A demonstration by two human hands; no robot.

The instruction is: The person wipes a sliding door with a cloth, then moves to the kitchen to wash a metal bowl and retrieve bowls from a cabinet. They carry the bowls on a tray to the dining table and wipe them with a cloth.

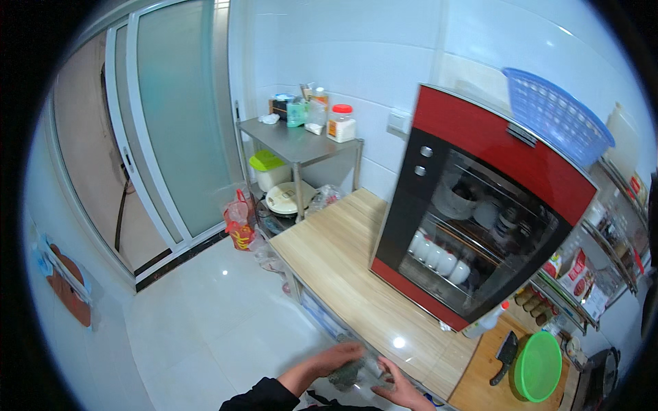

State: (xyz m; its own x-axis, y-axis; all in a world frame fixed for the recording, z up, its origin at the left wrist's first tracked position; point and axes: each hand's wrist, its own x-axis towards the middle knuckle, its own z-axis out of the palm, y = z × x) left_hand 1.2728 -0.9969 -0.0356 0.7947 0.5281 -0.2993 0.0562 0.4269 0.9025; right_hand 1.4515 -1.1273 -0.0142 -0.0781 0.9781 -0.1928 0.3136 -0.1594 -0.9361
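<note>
Near the bottom of the head view, my left hand (pixel 336 358) is closed on the top of a clear plastic bag (pixel 345 376) with something dark greenish in its lower part. My right hand (pixel 398 386) is at the bag's other side, fingers spread and curved; whether they touch the plastic is unclear. Both hands are in front of the edge of a wood-patterned counter (pixel 354 257). To the right, a cleaver with a black handle (pixel 506 354) lies on a wooden cutting board (pixel 468 377) beside a green plastic basin (pixel 538 367).
A red and black dish cabinet (pixel 478 205) stands on the counter, with a blue plastic basket (pixel 560 115) on top. Behind are a steel shelf table (pixel 298 144) and a sliding glass door (pixel 177 118). A red plastic bag (pixel 240 234) sits on the floor. Wall racks hold jars and packets at right.
</note>
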